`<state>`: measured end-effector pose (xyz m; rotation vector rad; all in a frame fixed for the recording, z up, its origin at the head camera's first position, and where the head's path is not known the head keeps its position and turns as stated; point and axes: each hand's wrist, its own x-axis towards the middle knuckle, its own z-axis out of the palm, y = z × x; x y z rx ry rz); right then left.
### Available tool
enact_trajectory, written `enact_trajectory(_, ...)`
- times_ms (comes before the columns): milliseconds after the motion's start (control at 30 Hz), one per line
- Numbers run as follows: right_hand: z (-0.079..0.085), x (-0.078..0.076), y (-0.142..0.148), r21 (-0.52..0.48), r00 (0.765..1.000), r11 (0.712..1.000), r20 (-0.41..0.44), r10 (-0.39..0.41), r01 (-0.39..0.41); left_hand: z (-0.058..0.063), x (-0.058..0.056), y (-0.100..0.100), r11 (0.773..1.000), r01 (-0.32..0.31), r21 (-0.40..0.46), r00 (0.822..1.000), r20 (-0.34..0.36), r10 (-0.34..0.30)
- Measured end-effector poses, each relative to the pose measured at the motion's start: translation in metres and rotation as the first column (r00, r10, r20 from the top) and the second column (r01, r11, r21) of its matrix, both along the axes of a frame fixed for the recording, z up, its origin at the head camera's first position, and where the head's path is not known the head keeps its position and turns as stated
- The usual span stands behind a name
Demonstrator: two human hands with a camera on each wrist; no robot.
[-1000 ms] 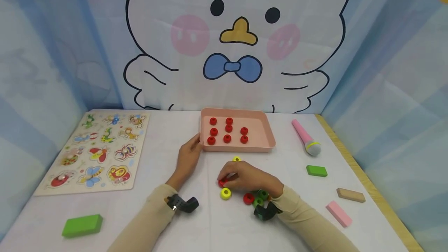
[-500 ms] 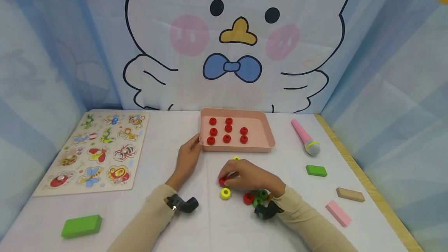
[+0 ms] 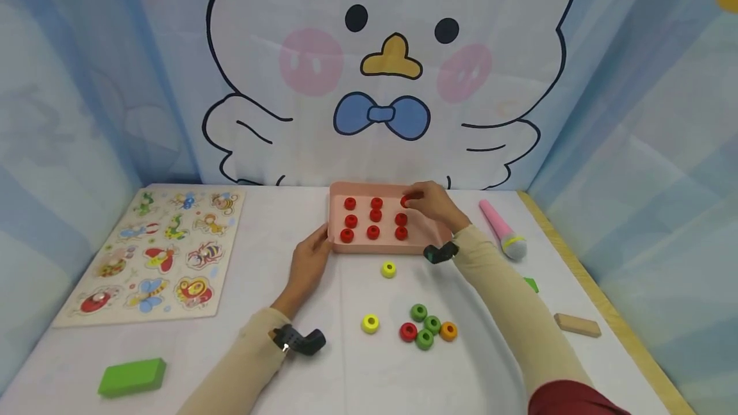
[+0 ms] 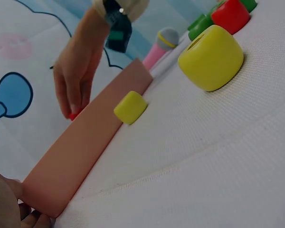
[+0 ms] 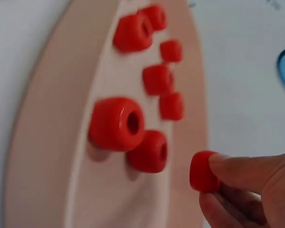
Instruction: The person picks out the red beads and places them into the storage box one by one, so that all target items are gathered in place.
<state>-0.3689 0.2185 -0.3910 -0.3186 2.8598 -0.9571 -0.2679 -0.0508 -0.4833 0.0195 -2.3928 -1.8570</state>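
My right hand (image 3: pixel 435 203) pinches a red bead (image 5: pixel 203 171) between thumb and fingertips, over the back right part of a shallow pink tray (image 3: pixel 369 250). Several red beads (image 3: pixel 373 232) sit apart from one another in the tray, their holes visible in the right wrist view. At the tray's left front corner, my left hand (image 3: pixel 308 264) holds the wall with thumb and fingers; some of those fingers are cut off in the left wrist view. A yellow bead (image 3: pixel 389 269) lies just in front of the tray, and another yellow bead (image 3: pixel 371 323) is nearer me.
Green beads (image 3: pixel 432 325), a red bead (image 3: pixel 408 332) and an orange bead (image 3: pixel 448 331) cluster in front. An insect puzzle board (image 3: pixel 155 252) and green block (image 3: pixel 132 378) lie left. On the right are a toy microphone (image 3: pixel 503 229) and a wooden block (image 3: pixel 578 325).
My right hand has carried the red bead from the table forward and rightward over the tray. The bead cluster is now uncovered. My left hand stays at the tray's corner.
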Motion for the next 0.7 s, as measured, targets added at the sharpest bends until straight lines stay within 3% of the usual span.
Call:
enact_trajectory(133,-0.019,-0.022,0.004,0.060,0.992,0.996,0.105,-0.074,0.068,-0.006,0.003,0.006,1.000,0.009,0.012,1.000,-0.004,-0.009)
enact_trajectory(233,-0.031,-0.024,0.009,0.086,0.982,0.990,0.143,-0.125,0.114,-0.008,0.006,0.011,1.000,0.019,0.012,1.000,-0.017,-0.019)
enact_trajectory(367,-0.035,-0.021,0.008,0.080,0.982,0.990,0.145,-0.123,0.112,-0.010,0.007,0.011,1.000,0.007,-0.011,0.999,-0.032,-0.008)
enact_trajectory(567,-0.021,-0.014,0.007,0.073,0.995,0.994,0.060,-0.084,0.079,-0.007,0.003,0.006,1.000,0.003,-0.023,0.999,-0.047,-0.004)
enact_trajectory(700,-0.001,0.008,0.006,0.086,0.999,0.996,-0.051,-0.017,0.022,-0.004,0.000,0.000,1.000,-0.006,-0.028,0.998,-0.059,0.005)
